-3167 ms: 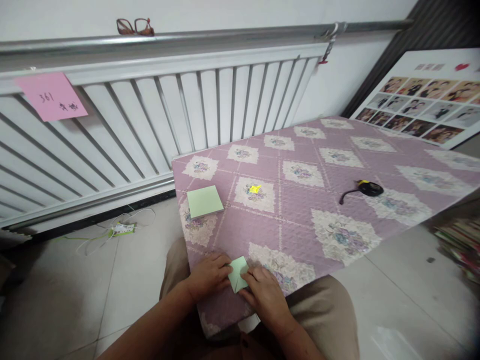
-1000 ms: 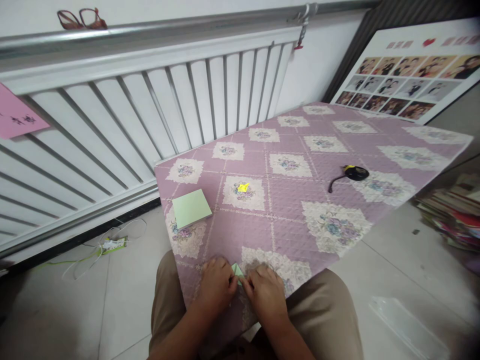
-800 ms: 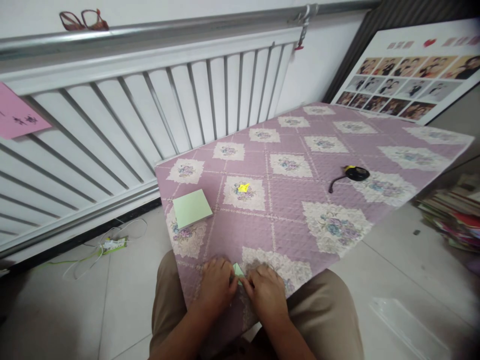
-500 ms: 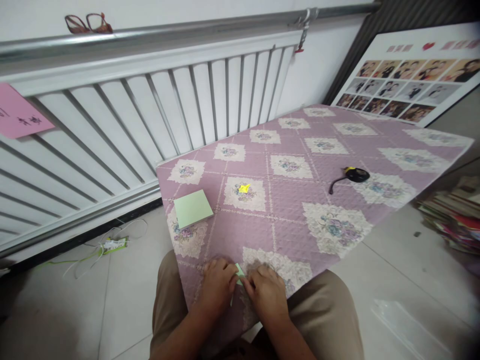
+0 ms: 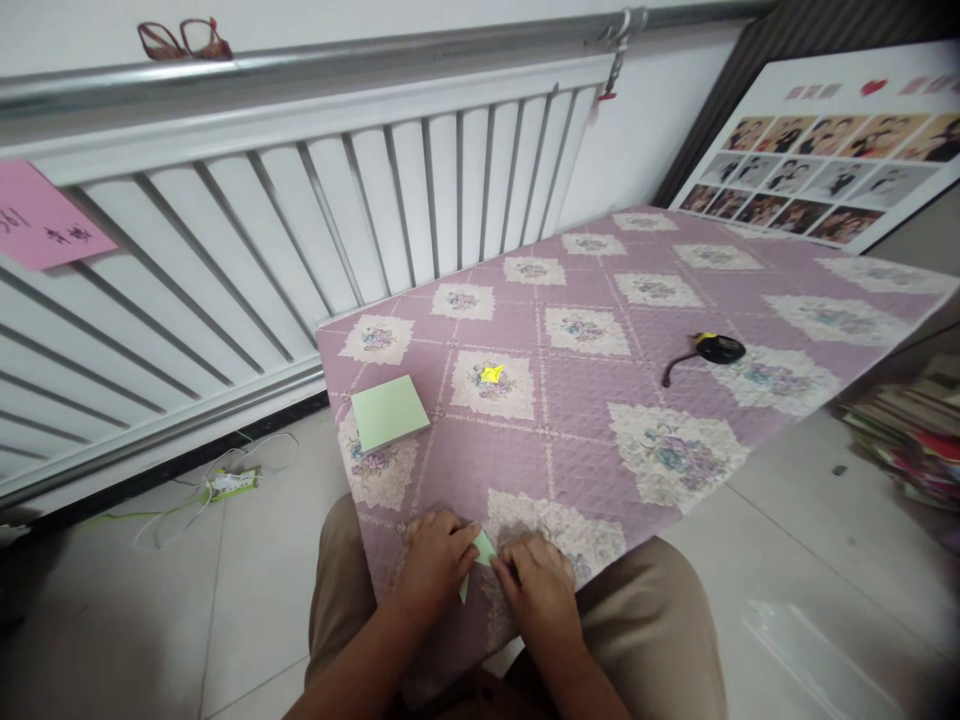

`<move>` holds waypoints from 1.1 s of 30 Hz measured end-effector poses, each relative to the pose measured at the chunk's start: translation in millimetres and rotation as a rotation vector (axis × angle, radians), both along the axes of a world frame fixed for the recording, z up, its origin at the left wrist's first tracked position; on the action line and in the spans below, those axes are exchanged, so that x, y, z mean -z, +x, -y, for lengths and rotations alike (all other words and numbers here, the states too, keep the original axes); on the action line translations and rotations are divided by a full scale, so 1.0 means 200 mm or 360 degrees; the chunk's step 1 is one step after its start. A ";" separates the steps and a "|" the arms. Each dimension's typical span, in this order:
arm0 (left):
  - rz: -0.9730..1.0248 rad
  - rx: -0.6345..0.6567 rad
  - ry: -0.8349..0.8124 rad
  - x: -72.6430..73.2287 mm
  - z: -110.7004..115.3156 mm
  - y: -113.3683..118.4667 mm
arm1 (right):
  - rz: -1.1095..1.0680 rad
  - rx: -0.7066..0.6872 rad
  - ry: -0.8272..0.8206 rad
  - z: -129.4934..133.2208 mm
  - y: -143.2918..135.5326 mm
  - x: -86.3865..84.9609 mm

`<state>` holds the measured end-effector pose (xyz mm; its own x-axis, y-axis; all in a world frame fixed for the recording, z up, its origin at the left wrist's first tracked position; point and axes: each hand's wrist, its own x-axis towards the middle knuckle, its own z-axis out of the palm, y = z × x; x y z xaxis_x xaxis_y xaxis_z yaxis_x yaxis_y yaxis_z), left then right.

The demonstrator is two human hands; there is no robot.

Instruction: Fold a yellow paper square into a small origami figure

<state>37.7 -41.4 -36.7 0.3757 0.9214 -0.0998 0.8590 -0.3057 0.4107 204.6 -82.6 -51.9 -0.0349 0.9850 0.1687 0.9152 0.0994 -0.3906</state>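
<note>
A small piece of light green paper (image 5: 484,549), folded into a pointed shape, is between my hands at the near edge of the cloth-covered table. My left hand (image 5: 437,556) is closed on its left side, fingers curled, with a narrow green tip showing below. My right hand (image 5: 537,578) pinches the right corner with thumb and curled fingers. Farther left lies a pad of green paper squares (image 5: 391,411). A small folded yellow paper piece (image 5: 492,374) rests on a flower patch beyond my hands.
A black tape measure (image 5: 720,348) with a strap lies to the right on the purple floral tablecloth (image 5: 577,410). Behind the table stands a white radiator (image 5: 442,190). A photo board (image 5: 825,150) leans at the back right. A power strip (image 5: 234,483) is on the floor at left.
My right thumb has drawn back a little to the right, so more of the green paper shows between my hands. The view has shifted slightly; the other things lie as before.
</note>
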 end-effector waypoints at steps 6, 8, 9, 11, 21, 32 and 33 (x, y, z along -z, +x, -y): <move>-0.0004 0.0107 -0.0084 -0.05 -0.03 -0.01 | -0.0021 -0.0163 0.0125 0.02 0.01 0.02; -0.0039 0.0127 -0.0111 -0.06 -0.03 -0.01 | -0.0010 -0.0329 0.0269 0.03 -0.02 0.03; -0.0058 0.0137 -0.0126 -0.07 -0.04 -0.01 | 0.0001 -0.0409 0.0334 0.04 -0.04 0.04; -0.0090 0.0144 -0.0149 -0.07 -0.04 -0.02 | 0.0041 -0.0515 0.0446 0.07 -0.07 0.05; 0.0027 0.0239 -0.0242 -0.04 -0.08 -0.05 | 0.0130 -0.0670 0.0272 0.11 0.00 0.02; 0.0327 0.0580 -0.0255 -0.15 -0.07 -0.21 | -0.0005 -0.0576 -0.0147 -0.11 -0.03 -0.08; 0.0294 0.0579 -0.0244 -0.15 -0.07 -0.21 | 0.0017 -0.0590 -0.0143 -0.12 -0.03 -0.08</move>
